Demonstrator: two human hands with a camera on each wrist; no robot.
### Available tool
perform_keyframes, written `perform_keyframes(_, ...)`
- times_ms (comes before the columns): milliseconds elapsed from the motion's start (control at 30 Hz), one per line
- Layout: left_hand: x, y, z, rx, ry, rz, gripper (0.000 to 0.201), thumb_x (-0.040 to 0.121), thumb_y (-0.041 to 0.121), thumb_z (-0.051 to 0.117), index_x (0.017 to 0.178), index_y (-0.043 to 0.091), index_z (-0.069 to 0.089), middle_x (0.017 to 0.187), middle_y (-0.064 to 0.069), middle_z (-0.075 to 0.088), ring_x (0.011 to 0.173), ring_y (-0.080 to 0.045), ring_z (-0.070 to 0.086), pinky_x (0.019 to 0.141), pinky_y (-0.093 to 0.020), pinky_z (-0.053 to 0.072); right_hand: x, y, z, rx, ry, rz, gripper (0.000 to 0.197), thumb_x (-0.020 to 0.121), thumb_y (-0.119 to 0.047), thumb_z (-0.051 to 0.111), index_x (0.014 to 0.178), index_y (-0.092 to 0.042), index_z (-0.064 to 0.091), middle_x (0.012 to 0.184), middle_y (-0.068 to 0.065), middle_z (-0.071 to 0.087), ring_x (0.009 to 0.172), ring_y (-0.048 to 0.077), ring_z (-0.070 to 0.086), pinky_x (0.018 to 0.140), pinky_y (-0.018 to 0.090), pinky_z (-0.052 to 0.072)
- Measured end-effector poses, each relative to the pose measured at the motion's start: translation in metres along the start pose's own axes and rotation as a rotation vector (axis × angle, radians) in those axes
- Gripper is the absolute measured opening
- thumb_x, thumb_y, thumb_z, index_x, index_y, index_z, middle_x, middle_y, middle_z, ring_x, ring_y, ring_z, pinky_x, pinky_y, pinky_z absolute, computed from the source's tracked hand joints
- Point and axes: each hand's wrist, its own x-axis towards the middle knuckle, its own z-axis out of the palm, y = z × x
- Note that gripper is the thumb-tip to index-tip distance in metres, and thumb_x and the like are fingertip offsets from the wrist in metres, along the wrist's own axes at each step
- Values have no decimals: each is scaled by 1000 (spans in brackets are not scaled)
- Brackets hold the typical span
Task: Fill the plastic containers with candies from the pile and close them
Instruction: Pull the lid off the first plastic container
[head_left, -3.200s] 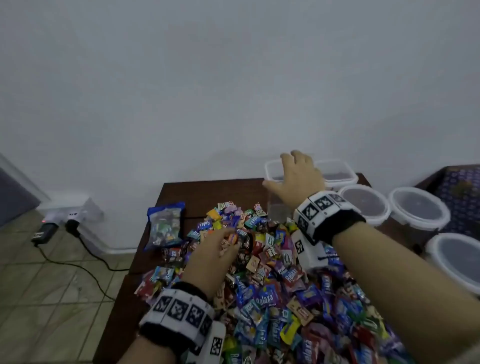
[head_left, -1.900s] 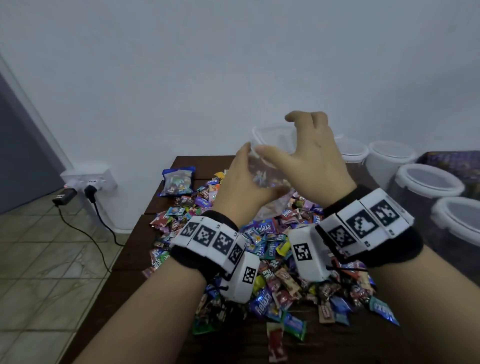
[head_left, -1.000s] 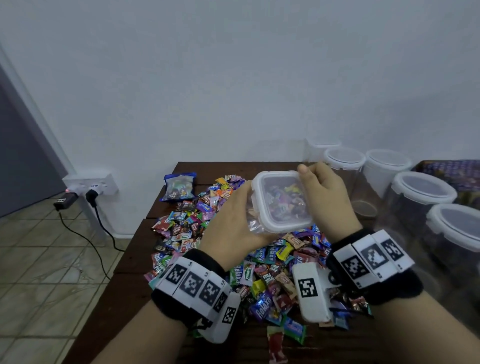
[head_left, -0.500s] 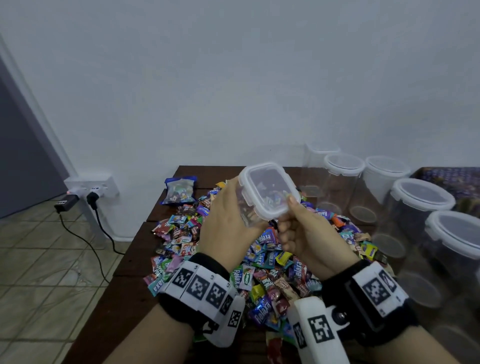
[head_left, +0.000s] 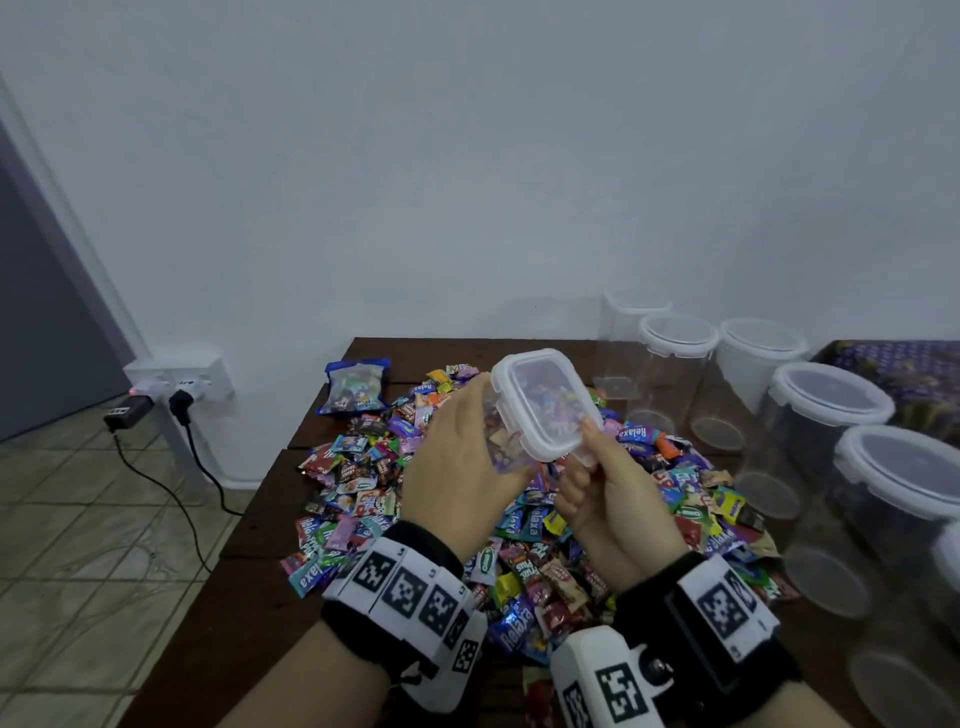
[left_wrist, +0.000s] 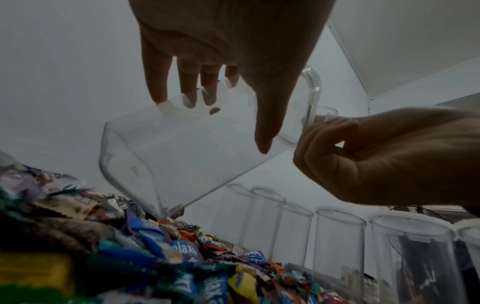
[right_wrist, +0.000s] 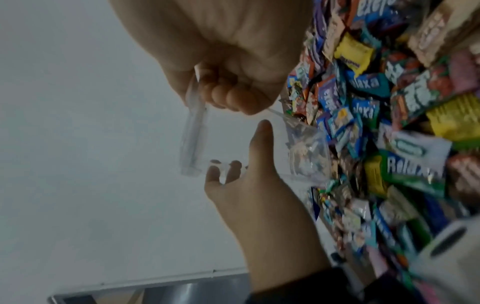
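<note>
A clear square container (head_left: 540, 402) with a white-rimmed lid hangs tilted above the candy pile (head_left: 363, 483), lid facing me. My left hand (head_left: 457, 457) grips its body from the left, thumb across the near wall (left_wrist: 182, 148) and fingers behind. My right hand (head_left: 608, 493) pinches the lid's near right edge, thumb on top and fingers curled beneath. The right wrist view shows the lid (right_wrist: 193, 133) edge-on between my right hand (right_wrist: 228, 61) and left hand (right_wrist: 254, 185). The container looks empty in the left wrist view.
Several tall clear containers with white lids (head_left: 826, 400) stand along the right side of the dark wooden table (head_left: 234, 597), some against the wall (head_left: 675, 338). A blue candy bag (head_left: 355, 387) lies at the back left. Wall sockets with cables (head_left: 176, 379) sit beyond the table's left edge.
The square container came off the back of the table into both hands above the pile. My right hand slid from the lid's far side to its near right edge as the container tilted.
</note>
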Motion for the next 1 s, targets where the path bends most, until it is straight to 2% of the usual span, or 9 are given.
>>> perform_keyframes(100,-1,-4,-3,25,2,-14,90,71,48,75,143,28,26,136,10,43,124,-9,40,91,-29,47,-2,-1,-4,-183,7,-24,26,96,-26,47,74,-12,50,52,-2,38,44,11,34,46,24,35)
perform_keyframes(200,0,-5,-8,25,32,22,92,70,46,77,145,23,28,138,6,44,126,-9,39,98,-30,43,-4,-7,-8,-468,93,-176,21,93,-23,55,75,-14,49,63,-1,47,56,13,43,54,26,41)
perform_keyframes(333,-2,-7,-9,90,30,99,88,73,45,75,144,19,31,135,3,48,124,-12,42,98,-29,42,-7,-16,-8,-867,131,-668,5,86,-31,57,89,-29,53,93,-6,51,83,6,49,72,19,41)
perform_keyframes(433,-3,-10,-5,146,21,140,86,71,44,74,142,20,32,130,0,52,118,-17,48,91,-38,48,-8,-18,-1,-1208,24,-1020,23,84,-30,48,94,-16,64,100,-1,51,93,12,46,76,22,37)
perform_keyframes(533,-4,-6,-3,125,19,151,76,75,51,58,141,19,37,128,2,53,117,-17,50,89,-38,48,-8,-20,12,-1420,-67,-1213,22,86,-23,49,88,-10,67,105,9,56,95,20,44,74,28,36)
perform_keyframes(600,-4,-4,-3,118,5,155,73,74,49,44,141,22,38,132,5,51,120,-17,48,91,-41,47,-5,-20,18,-1551,-105,-1286,21,86,-23,50,83,-10,67,106,11,58,95,23,44,72,34,39)
perform_keyframes(700,-3,-6,-4,142,-36,193,74,72,49,43,142,24,36,138,8,47,126,-14,44,98,-40,43,2,-20,23,-1693,-126,-1330,17,84,-21,53,78,-10,65,105,11,60,93,26,46,66,39,45)
perform_keyframes(833,-2,-2,-7,141,-18,269,65,72,51,45,133,31,37,128,8,53,118,-10,45,94,-35,43,5,-22,26,-1773,-76,-1344,14,80,-21,58,70,-12,62,93,7,61,82,28,51,58,31,39)
perform_keyframes(1000,2,-2,-6,223,42,319,58,74,54,47,125,26,41,122,6,57,112,-12,49,88,-37,44,9,-23,31,-1789,-21,-1346,13,74,-19,66,63,-14,60,82,5,56,75,28,51,55,30,34)
